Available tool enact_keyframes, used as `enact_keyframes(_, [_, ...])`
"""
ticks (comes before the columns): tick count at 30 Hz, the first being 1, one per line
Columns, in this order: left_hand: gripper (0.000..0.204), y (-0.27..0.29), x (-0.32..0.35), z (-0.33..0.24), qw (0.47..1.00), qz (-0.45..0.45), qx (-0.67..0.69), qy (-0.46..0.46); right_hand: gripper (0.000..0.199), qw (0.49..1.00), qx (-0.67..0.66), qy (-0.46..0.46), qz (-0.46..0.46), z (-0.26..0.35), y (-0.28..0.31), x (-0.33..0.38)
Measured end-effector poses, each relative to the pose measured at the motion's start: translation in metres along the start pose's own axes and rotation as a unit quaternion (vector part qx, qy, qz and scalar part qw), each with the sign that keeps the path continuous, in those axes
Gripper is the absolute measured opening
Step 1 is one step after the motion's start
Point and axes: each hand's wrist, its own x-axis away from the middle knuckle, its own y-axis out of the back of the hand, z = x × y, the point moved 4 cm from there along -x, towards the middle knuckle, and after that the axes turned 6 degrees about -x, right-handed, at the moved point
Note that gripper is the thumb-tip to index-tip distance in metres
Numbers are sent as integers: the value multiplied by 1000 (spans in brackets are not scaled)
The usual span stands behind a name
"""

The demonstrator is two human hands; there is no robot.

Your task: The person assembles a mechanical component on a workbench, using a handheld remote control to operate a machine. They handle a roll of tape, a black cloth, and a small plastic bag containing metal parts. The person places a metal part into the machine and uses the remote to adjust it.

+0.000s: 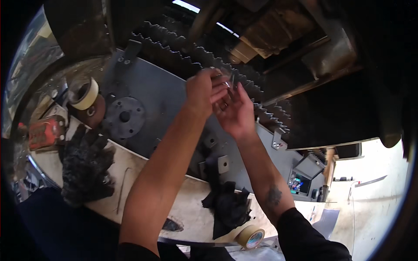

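Observation:
My left hand (203,90) is raised over a dark metal plate (161,89), its fingers curled inward. A small shiny piece (228,83) shows by its fingertips, too blurred to name. Close against it is my right hand (236,114), palm turned up, fingers loosely bent and apart, with the fingertips near the same piece. Just beyond both hands run jagged, toothed metal strips (174,54). A round flange with bolt holes (125,117) sits on the plate to the left of my forearms.
Along the near wooden ledge (143,167) lie a dark fuzzy glove (87,167), a black crumpled cloth (230,206), a hex key (123,189) and a tape roll (250,237). Another tape roll (87,95) and a red box-shaped thing (43,132) are at left. Dark machine frames (344,117) overhang at right.

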Motion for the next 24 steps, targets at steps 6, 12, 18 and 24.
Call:
enact_keyframes(6, [31,0,-31,-7,1000,-6,-7,-20,18,998,2,60,-8,30,4,-53])
enact_keyframes(12, [43,3,-48,-12,1000,-4,-26,-4,17,995,60,67,-30,40,11,-83])
enact_keyframes(18, [39,-1,-58,-29,998,10,-51,-44,18,990,106,85,-27,54,-5,-86])
enact_keyframes(24, [34,-6,-65,-31,996,-24,-21,-80,17,989,106,98,-22,58,-8,-89])
